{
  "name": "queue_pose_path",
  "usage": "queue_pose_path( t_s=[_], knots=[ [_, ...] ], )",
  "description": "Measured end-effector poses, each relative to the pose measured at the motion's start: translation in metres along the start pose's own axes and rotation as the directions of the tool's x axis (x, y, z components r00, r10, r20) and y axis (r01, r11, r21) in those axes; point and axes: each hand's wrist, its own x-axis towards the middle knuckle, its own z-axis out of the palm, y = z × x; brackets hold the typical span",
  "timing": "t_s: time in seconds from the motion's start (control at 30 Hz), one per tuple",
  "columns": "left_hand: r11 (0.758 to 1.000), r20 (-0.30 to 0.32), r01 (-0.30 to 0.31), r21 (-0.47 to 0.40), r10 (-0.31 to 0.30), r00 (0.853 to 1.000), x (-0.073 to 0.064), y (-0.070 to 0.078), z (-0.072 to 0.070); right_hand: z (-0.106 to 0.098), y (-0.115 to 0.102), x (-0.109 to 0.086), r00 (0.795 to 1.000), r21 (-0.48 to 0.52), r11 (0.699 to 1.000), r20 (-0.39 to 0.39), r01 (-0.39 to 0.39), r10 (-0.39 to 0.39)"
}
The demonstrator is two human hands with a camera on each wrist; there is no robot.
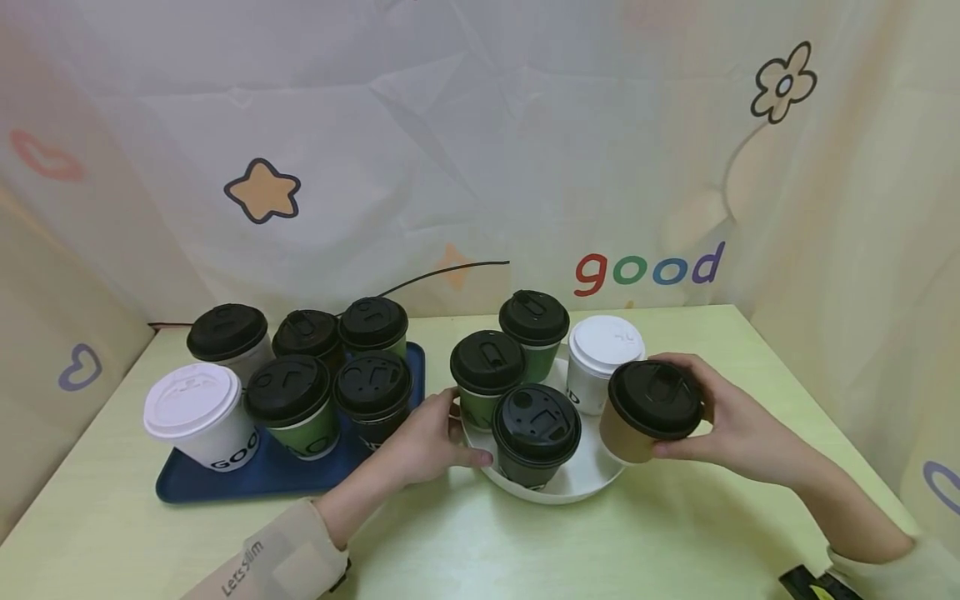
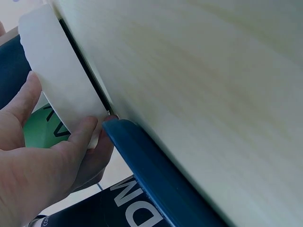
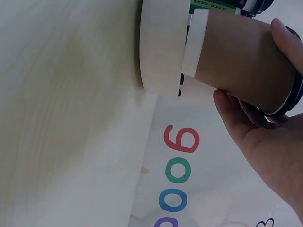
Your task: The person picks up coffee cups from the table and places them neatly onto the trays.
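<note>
In the head view, my right hand (image 1: 727,425) grips a brown paper coffee cup (image 1: 624,432) with a black lid, tilted over the right edge of a round white tray (image 1: 592,477). The right wrist view has thumb and fingers around the upper part of this cup (image 3: 241,56), its base close by the tray's wall (image 3: 163,47). My left hand (image 1: 431,442) holds the tray's left rim, thumb at the front. On the tray stand two green cups (image 1: 477,408) and a dark cup (image 1: 534,467) with black lids, plus a white cup (image 1: 588,387) with a white lid.
Left of the round tray lies a blue rectangular tray (image 1: 225,487) crowded with several lidded cups, among them a white one (image 1: 213,446) at its front left. Its edge (image 2: 142,156) is right beside my left fingers. A printed cloth (image 1: 480,150) hangs behind the table.
</note>
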Motion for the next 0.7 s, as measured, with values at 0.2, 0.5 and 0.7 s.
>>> queue_pose_path(
  t_s=[0.2, 0.5, 0.7],
  knots=[
    [1.000, 0.008, 0.020, -0.005, -0.020, 1.000, 0.000, -0.001, 0.000, 0.006, 0.001, 0.004, 0.999, 0.002, 1.000, -0.042, 0.007, -0.007],
    [1.000, 0.004, 0.015, -0.008, -0.015, 1.000, 0.000, -0.001, 0.000, 0.015, -0.003, 0.004, 0.999, 0.025, 1.000, -0.038, 0.010, -0.009],
    [1.000, 0.007, -0.004, -0.014, 0.004, 1.000, 0.001, -0.001, -0.001, 0.021, -0.007, 0.001, 0.999, 0.032, 0.999, -0.034, 0.030, -0.029]
  ],
)
